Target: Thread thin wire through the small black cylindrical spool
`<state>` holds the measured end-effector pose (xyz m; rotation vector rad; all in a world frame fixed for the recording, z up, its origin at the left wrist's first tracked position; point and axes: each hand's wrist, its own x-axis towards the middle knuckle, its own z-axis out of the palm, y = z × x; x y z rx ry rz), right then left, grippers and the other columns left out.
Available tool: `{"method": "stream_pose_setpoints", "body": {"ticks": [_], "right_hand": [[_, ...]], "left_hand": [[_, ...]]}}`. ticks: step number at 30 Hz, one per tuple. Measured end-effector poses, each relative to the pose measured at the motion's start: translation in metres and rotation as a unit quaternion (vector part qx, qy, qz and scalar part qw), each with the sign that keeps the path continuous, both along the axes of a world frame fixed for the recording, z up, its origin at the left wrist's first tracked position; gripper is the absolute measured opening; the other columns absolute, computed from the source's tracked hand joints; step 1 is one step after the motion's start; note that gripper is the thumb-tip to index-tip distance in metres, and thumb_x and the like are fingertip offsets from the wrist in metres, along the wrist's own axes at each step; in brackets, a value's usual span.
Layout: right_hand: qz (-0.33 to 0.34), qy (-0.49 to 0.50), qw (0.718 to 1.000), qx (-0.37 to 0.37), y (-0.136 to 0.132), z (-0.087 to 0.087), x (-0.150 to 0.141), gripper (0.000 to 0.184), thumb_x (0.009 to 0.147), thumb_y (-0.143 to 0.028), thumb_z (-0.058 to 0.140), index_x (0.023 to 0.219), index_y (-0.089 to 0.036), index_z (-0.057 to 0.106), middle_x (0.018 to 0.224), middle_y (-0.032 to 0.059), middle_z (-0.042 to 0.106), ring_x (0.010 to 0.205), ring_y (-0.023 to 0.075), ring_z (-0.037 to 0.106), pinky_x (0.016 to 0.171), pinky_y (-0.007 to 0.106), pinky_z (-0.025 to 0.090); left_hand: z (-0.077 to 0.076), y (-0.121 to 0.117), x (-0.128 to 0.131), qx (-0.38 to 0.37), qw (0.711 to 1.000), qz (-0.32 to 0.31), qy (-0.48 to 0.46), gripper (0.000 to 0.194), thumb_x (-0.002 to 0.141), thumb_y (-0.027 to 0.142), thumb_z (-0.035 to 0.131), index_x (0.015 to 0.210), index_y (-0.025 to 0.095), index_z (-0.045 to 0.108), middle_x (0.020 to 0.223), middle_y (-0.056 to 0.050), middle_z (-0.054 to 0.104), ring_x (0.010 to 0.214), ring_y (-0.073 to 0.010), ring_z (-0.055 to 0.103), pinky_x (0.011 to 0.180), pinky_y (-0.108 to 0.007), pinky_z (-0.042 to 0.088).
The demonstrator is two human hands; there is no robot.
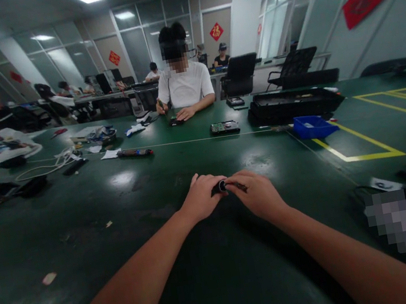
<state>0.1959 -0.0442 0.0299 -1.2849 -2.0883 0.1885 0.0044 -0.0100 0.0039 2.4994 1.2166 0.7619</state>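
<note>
The left hand [206, 194] is closed around a small black cylinder [217, 187], its round end turned toward the right hand [260, 191]. The right thumb and fingers meet that end — whether they are clamped on a part there or only touching it, I cannot tell. The cylinder is held above the green table [80, 215], in front of the wearer and between the two hands. Beyond it, a drive [225, 127] lies board side up, with a black tray [293, 107] and a blue bin [314, 127] to its right, the bin just beside the tray and near yellow tape [374, 156]. To the left lie a dark stick [134, 153], paper [110, 154] and a white cable [58, 164]. Across the table sits a co-worker [190, 82] in a white shirt — both hands at a small dark object [175, 122].
</note>
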Motion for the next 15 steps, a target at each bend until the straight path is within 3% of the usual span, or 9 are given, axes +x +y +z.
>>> {"method": "stream_pose_setpoints", "body": {"ticks": [5,11,15], "right_hand": [[-0.009,-0.002,1.000,-0.008,-0.0017,0.0021,-0.0016,0.015,0.092,-0.022,0.062,0.096,-0.023,0.076,0.091,0.0050,0.075,0.081,0.0202,0.069,0.077,0.035,0.054],[0.004,-0.012,1.000,0.008,0.0018,-0.0050,0.0000,0.016,0.091,-0.020,0.064,0.096,-0.024,0.078,0.098,0.0051,0.072,0.083,0.0181,0.068,0.076,0.032,0.053],[-0.026,0.024,0.999,0.009,0.0010,-0.0047,-0.0005,0.012,0.088,-0.025,0.068,0.099,-0.022,0.074,0.095,0.0053,0.070,0.082,0.0189,0.066,0.074,0.032,0.052]], "left_hand": [[0.0038,-0.0030,0.0015,-0.004,1.000,-0.021,-0.007,0.033,0.092,0.030,0.067,0.124,0.026,0.063,0.120,-0.004,0.070,0.116,-0.0248,0.060,0.116,-0.056,0.028],[0.0065,-0.0046,0.0023,-0.005,1.000,-0.028,0.004,0.032,0.093,0.029,0.064,0.125,0.026,0.062,0.120,-0.005,0.070,0.116,-0.0247,0.060,0.117,-0.057,0.027],[0.0056,-0.0049,0.0005,0.006,0.999,-0.035,0.004,0.034,0.093,0.027,0.063,0.127,0.025,0.061,0.121,-0.005,0.069,0.117,-0.0248,0.059,0.118,-0.059,0.025]]}}
